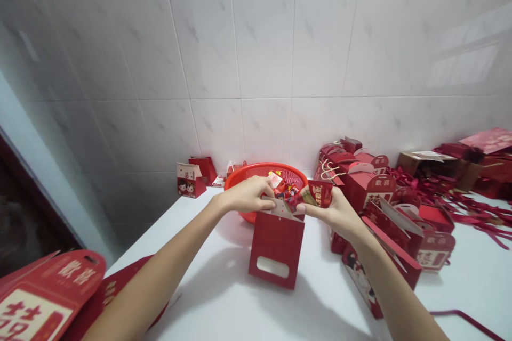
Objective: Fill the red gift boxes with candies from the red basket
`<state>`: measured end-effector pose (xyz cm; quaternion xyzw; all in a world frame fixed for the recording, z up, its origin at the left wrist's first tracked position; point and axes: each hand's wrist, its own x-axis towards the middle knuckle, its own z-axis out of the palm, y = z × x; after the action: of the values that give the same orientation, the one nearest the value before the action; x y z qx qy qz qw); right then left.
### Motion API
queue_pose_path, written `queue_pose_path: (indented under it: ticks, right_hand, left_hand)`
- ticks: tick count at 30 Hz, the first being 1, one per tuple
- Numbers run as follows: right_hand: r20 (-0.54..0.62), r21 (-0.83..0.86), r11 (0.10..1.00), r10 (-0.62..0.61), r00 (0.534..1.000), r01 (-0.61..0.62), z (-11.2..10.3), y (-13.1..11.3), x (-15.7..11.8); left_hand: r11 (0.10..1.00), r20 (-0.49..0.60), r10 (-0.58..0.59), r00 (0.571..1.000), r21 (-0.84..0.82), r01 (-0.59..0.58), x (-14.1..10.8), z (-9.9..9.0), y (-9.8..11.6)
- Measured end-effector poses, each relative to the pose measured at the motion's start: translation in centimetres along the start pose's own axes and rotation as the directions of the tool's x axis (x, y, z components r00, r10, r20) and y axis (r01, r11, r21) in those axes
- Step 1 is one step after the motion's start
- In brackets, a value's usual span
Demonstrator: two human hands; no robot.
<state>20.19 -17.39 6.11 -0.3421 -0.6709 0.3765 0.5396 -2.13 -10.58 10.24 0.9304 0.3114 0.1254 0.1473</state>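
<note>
A red paper gift box [277,245] with an oval window low on its front stands on the white table, its top flaps open. My left hand [250,194] grips the box's upper left edge, fingers and thumb closed over it. In my right hand [338,213] is a small red snack packet [321,193] with a greenish patch, held beside the right edge of the box opening. My right thumb lies close to that edge; whether it touches I cannot tell. Behind the box sits a red plastic basket [240,175] with colourful wrapped sweets [288,189] in it.
Several red gift boxes [372,189] crowd the right side of the table [208,298], with dark red ribbons [448,197] beyond them. More red boxes [44,293] are at the near left. A small box [191,180] stands at the back left against the tiled wall [264,53].
</note>
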Motion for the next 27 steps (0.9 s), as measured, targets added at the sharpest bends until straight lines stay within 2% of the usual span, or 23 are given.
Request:
queue_pose_path:
  ticks: [2,6,9,15,23,27]
  right_hand:
    - [-0.008,-0.01,1.0,-0.02,1.0,0.02,0.2,0.1,0.7]
    - [0.011,-0.035,0.999,-0.019,1.0,0.019,1.0,0.7,1.9]
    - [0.029,-0.046,0.999,-0.008,1.0,0.01,1.7,1.5,2.5]
    - [0.043,-0.064,0.997,0.033,0.999,-0.03,2.3,3.4,3.8]
    - [-0.174,0.067,0.996,0.074,0.982,-0.064,2.6,3.7,4.1]
    - [-0.159,0.154,0.984,0.115,0.981,-0.09,2.5,3.1,4.0]
  left_hand:
    - [0.999,-0.018,-0.031,0.999,0.021,0.031,0.1,-0.1,-0.4]
    - [0.996,0.053,-0.083,0.995,-0.023,0.084,0.0,-0.3,-1.2]
    - [0.992,0.108,-0.075,0.991,-0.092,0.085,0.0,-0.3,-2.0]
    - [0.984,0.137,-0.05,0.989,-0.163,0.072,0.0,-0.4,-3.1]
    - [0.972,0.141,-0.073,0.987,-0.21,0.102,-0.1,-0.3,-3.1]
    - [0.974,0.148,-0.085,0.985,-0.196,0.114,0.0,-0.3,-3.0]
